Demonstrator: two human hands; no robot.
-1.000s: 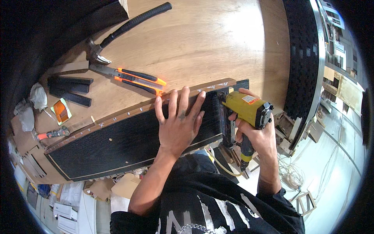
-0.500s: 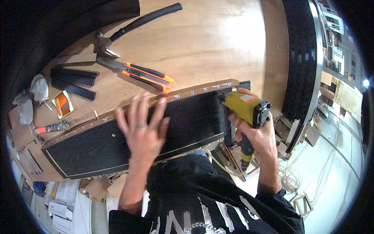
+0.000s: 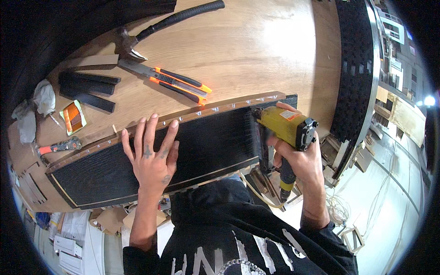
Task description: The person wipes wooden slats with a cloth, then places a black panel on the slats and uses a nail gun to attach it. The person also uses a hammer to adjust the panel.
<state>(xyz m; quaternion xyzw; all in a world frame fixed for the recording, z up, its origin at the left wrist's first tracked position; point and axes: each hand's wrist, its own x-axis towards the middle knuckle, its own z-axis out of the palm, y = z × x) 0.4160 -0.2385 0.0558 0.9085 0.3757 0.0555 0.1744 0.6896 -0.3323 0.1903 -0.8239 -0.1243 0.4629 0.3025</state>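
My left hand point(image 3: 153, 167) lies on a long black wood-grained panel point(image 3: 211, 140), its fingers spread and fingertips at the brown wooden strip point(image 3: 229, 105) along the panel's far edge. Several small pale marks show on that strip. In my right hand point(image 3: 305, 166) is a yellow and black nail gun point(image 3: 283, 120), gripped by its handle. Its nose points left over the panel's right end, close to the strip; whether it touches cannot be made out. A pale hose runs below the gun's handle.
Beyond the panel, a claw hammer point(image 3: 178, 19) and an orange-and-black bladed tool point(image 3: 181, 85) lie on the wooden tabletop point(image 3: 266, 64). Dark strips point(image 3: 89, 96), an orange packet point(image 3: 73, 118) and a red-and-black-handled tool point(image 3: 59, 145) are at the left. A black slatted piece point(image 3: 358, 68) stands right.
My left hand has moved left and come down onto the panel, fingertips now at the brown strip. The nail gun has shifted only slightly, and the view has turned a little.
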